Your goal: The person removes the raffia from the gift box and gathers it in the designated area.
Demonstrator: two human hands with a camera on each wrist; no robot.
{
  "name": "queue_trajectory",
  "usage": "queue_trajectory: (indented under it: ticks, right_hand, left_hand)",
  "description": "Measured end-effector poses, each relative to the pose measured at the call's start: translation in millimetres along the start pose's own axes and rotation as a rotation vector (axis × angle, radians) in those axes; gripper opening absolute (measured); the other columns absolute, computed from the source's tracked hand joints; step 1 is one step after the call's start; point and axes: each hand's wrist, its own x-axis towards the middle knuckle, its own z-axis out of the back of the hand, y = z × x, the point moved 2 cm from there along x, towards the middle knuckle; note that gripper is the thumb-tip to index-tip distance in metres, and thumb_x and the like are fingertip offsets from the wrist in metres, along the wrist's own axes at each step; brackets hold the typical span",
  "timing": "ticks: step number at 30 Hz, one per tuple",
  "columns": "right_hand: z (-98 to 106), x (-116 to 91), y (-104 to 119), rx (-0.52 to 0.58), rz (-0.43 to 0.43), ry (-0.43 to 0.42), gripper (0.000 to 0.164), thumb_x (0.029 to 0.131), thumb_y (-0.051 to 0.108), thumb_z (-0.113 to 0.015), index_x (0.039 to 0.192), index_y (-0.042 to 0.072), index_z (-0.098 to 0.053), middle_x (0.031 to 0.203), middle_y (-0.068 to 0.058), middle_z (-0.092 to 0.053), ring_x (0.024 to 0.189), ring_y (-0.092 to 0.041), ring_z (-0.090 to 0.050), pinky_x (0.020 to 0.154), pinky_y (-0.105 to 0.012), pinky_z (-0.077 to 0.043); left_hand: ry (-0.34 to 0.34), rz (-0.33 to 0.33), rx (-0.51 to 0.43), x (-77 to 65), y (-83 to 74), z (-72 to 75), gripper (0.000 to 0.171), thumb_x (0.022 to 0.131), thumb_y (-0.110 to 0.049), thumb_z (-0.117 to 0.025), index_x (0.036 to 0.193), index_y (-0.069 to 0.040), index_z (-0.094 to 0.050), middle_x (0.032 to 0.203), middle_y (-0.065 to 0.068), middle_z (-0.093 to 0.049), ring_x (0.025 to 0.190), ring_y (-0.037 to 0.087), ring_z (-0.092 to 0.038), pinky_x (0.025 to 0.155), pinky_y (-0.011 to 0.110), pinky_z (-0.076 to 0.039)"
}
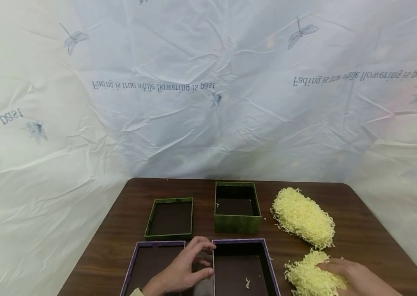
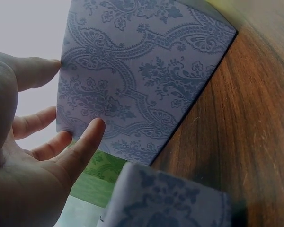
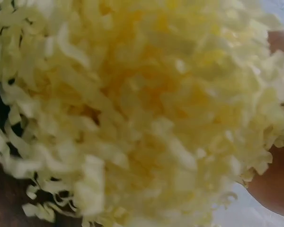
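Observation:
My left hand [image 1: 184, 267] touches the left rim of a purple-edged box [image 1: 270, 269] with its fingertips. In the left wrist view the box's outer wall [image 2: 128, 80] shows a floral pattern, with thumb and fingers spread along its edge. A small curl of shred lies on the box's dark floor. To the right of the box, my right hand [image 1: 360, 277] grips a clump of yellow shredded paper [image 1: 312, 277]. That shredded paper [image 3: 146, 113] fills most of the right wrist view and hides much of the hand.
Farther back on the wooden table lies a larger heap of yellow shredded paper [image 1: 304, 216]. A green box [image 1: 238, 224] stands left of it, beside a shallow green lid [image 1: 169, 237]. Left of the purple box lies a purple-edged lid [image 1: 132, 263]. Printed white sheeting [image 1: 212, 131] surrounds the table.

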Motion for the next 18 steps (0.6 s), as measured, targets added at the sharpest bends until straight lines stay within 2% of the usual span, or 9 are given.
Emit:
queue_trajectory:
  ticks: [4, 7, 10, 13, 15, 18]
  right_hand:
    - [2.2, 0.1, -0.8, -0.02, -0.025, 0.04, 0.053, 0.082, 0.042, -0.072, 0.13, 0.021, -0.062, 0.12, -0.026, -0.063, 0.099, -0.06, -0.055, 0.065, -0.068, -0.049]
    - [3.9, 0.8, 0.7, 0.002, -0.056, 0.062, 0.05, 0.083, 0.032, -0.074, 0.13, 0.022, -0.062, 0.121, -0.024, -0.064, 0.102, -0.06, -0.054, 0.066, -0.066, -0.05]
    - [5.3, 2.4, 3.2, 0.041, -0.075, 0.085, 0.052, 0.08, 0.024, -0.076, 0.131, 0.021, -0.061, 0.121, -0.027, -0.062, 0.104, -0.065, -0.05, 0.067, -0.066, -0.05]
    - [6.5, 4.6, 6.9, -0.015, -0.05, 0.078, 0.053, 0.083, 0.037, -0.074, 0.131, 0.019, -0.061, 0.121, -0.027, -0.062, 0.103, -0.058, -0.054, 0.067, -0.054, -0.056]
    - [7.6, 6.0, 10.1, -0.077, -0.009, 0.048, 0.057, 0.083, 0.047, -0.072, 0.13, 0.018, -0.061, 0.12, -0.024, -0.063, 0.103, -0.047, -0.059, 0.066, -0.043, -0.057]
    - [9.1, 7.5, 15.2, -0.141, 0.041, -0.002, 0.056, 0.085, 0.047, -0.071, 0.131, 0.017, -0.061, 0.118, -0.016, -0.064, 0.101, -0.033, -0.062, 0.064, -0.029, -0.055]
  left_hand:
    - [-0.008, 0.002, 0.009, 0.6, 0.1, -1.3, 0.044, 0.094, -0.018, -0.066, 0.133, -0.014, -0.047, 0.133, 0.011, -0.039, 0.116, 0.026, -0.053, 0.086, 0.029, -0.058]
    - [-0.009, 0.0, 0.019, 1.6, -0.1, -1.2, 0.044, 0.094, -0.018, -0.067, 0.133, -0.015, -0.047, 0.133, 0.01, -0.04, 0.116, 0.025, -0.053, 0.086, 0.029, -0.058]
    - [0.0, 0.003, 0.027, 2.5, -0.2, 0.1, 0.045, 0.093, -0.016, -0.067, 0.133, -0.016, -0.047, 0.133, 0.01, -0.039, 0.117, 0.025, -0.053, 0.086, 0.029, -0.058]
    - [0.013, 0.013, 0.03, 3.3, -0.6, 2.6, 0.046, 0.093, -0.015, -0.067, 0.134, -0.016, -0.046, 0.134, 0.011, -0.039, 0.117, 0.025, -0.053, 0.086, 0.028, -0.058]
    - [0.024, 0.026, 0.027, 3.7, -0.7, 4.3, 0.046, 0.093, -0.016, -0.067, 0.134, -0.016, -0.046, 0.134, 0.011, -0.038, 0.118, 0.026, -0.053, 0.086, 0.028, -0.058]
    - [0.037, 0.039, 0.028, 3.7, -0.5, 5.7, 0.046, 0.094, -0.016, -0.067, 0.135, -0.017, -0.045, 0.135, 0.011, -0.038, 0.118, 0.027, -0.053, 0.086, 0.028, -0.058]
